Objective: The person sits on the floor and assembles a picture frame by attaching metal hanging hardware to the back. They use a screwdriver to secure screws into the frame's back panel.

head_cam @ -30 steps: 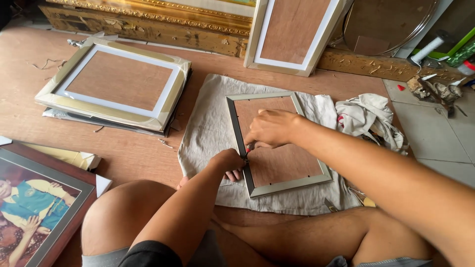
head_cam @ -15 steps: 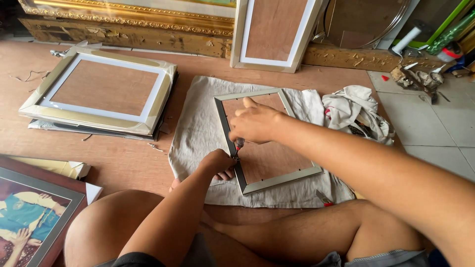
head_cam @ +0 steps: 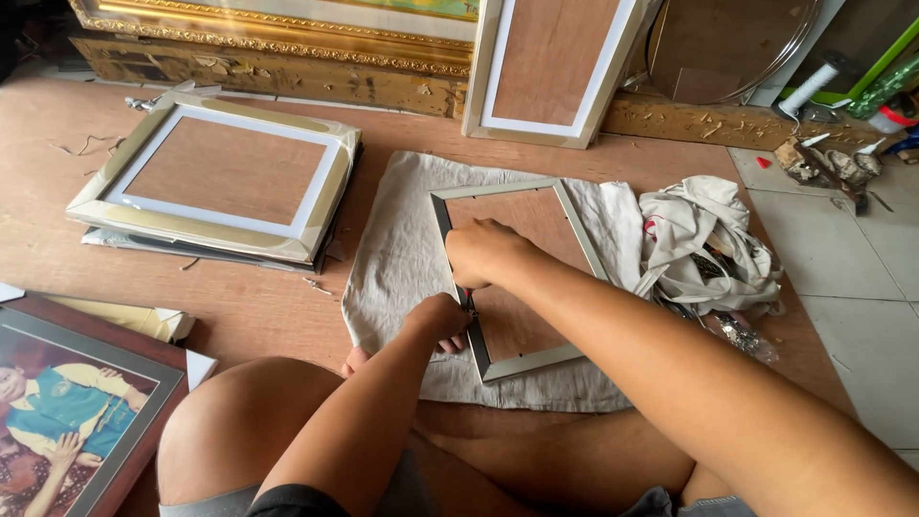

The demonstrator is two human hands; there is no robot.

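A small silver picture frame (head_cam: 574, 230) lies face down on a grey cloth (head_cam: 392, 258), its brown backing board up. My left hand (head_cam: 438, 321) rests on the frame's left rail near its lower end, fingers curled against it. My right hand (head_cam: 483, 254) is closed just above it on the same rail, pinching something small that I cannot make out. Both hands nearly touch each other.
A gold frame (head_cam: 215, 177) lies face down at the left on a stack. Another frame (head_cam: 550, 67) leans against ornate gilt mouldings (head_cam: 268, 38) at the back. A framed picture (head_cam: 72, 412) lies at bottom left, a crumpled white rag (head_cam: 704, 239) at the right. My bare knees fill the foreground.
The view has shifted slightly. My hands have stayed on the silver frame's left rail, the right hand sliding a little down toward the left hand.
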